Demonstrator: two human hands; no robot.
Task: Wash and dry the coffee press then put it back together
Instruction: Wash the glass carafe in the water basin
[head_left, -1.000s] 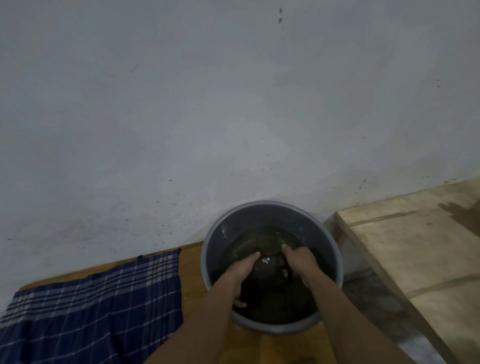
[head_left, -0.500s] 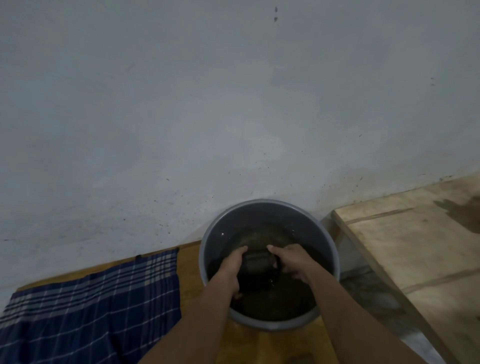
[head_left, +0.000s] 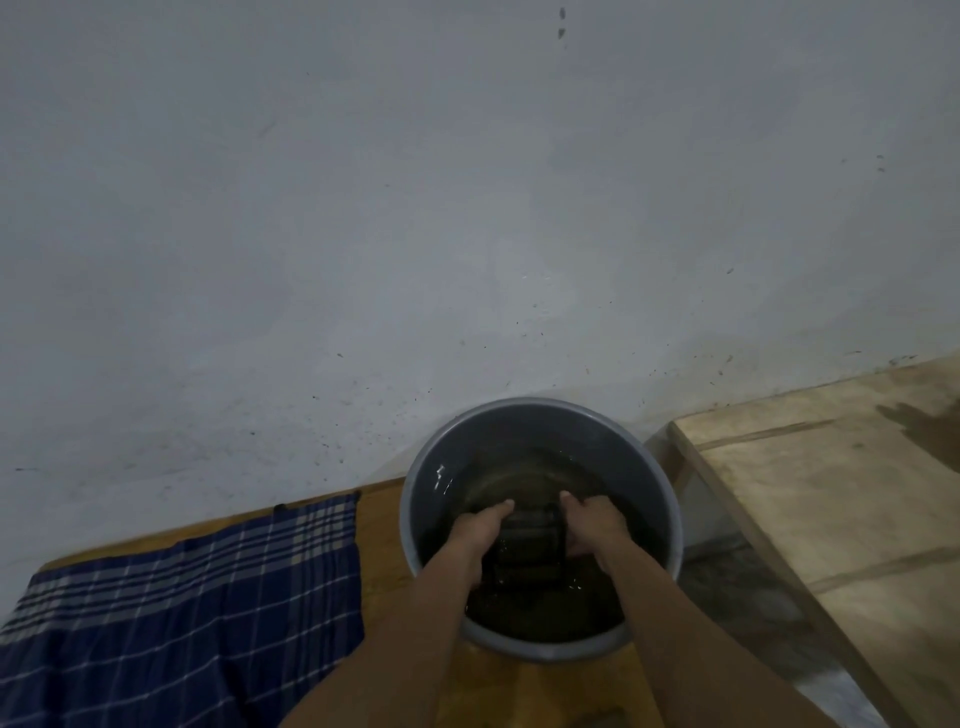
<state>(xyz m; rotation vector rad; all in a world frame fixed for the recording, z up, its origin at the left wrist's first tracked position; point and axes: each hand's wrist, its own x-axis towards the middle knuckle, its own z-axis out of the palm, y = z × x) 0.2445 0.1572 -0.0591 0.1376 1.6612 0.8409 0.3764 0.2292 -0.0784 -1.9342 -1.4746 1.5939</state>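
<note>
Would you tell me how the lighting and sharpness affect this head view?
Head view: dim and soft; the coffee press reads as a dark shape in murky water, small glints near the basin wall, straight edges bowing toward the frame's borders.

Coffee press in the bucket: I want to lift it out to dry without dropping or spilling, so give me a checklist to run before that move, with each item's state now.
1. Both hands on the press: ok. The left hand and right hand hold it from either side.
2. Press in the water: ok, it sits low in the bucket, partly under.
3. Press clean: cannot tell, the water is dark and the picture dim.
4. Drying cloth within reach: ok, the blue checked one lies left of the bucket.
5. Bucket steady: ok, it stands upright on the wooden board.
6. All press parts accounted for: cannot tell, only one dark part shows.
</note>
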